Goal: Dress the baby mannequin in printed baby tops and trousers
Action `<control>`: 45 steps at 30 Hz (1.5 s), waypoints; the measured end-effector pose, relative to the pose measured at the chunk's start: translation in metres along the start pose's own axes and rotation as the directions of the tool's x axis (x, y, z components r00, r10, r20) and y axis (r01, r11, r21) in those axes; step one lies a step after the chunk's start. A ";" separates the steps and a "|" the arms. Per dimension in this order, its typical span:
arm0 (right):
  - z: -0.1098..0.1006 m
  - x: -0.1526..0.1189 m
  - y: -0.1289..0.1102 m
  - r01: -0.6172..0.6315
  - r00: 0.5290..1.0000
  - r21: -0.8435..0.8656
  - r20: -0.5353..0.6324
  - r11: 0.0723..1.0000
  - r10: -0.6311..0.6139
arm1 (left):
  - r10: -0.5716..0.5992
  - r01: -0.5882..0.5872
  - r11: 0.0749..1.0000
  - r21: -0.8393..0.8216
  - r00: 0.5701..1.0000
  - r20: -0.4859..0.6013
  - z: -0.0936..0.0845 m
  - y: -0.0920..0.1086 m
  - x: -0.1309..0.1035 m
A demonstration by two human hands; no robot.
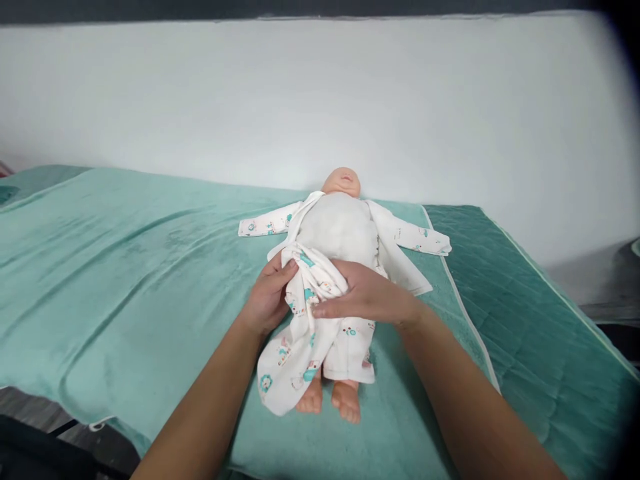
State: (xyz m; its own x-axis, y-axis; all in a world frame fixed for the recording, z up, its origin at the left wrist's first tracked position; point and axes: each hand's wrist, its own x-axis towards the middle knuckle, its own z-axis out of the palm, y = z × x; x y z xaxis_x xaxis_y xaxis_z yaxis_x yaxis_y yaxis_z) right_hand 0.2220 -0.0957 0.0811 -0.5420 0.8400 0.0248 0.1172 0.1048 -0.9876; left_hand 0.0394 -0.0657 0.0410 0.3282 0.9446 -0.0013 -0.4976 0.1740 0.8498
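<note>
A baby doll (pixel 334 230) lies on its back, head away from me, arms stretched out to the sides. It wears an open white printed jacket (pixel 395 237) and white printed trousers (pixel 356 340), with bare feet below. Over its lower belly and one leg is a bunched white baby garment (pixel 300 333) with teal and red prints; its lower end hangs beside a foot. My left hand (pixel 270 293) pinches the garment's left edge, thumb on top. From the right, my right hand (pixel 360 293) grips its gathered folds. Some fingertips are hidden in the cloth.
A teal blanket (pixel 125 267) with wrinkles covers the bed under the doll. On the right lies a darker quilted cover (pixel 500 280). A white wall (pixel 300 100) rises behind. Dark objects (pixel 40 453) stand near the bed's lower left edge.
</note>
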 end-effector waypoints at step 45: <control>-0.002 -0.009 0.006 0.013 1.000 0.054 0.015 0.998 -0.014 | 0.006 0.002 0.998 0.065 0.992 -0.122 0.036 0.001 -0.050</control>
State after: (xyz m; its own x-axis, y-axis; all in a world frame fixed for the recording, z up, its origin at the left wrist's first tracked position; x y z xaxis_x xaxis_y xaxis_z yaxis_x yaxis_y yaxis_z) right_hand 0.2290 -0.1012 0.0748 -0.5560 0.8304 0.0365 0.0650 0.0872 -0.9941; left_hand 0.0515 -0.1222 0.0608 0.2247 0.9725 -0.0609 -0.4433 0.1577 0.8824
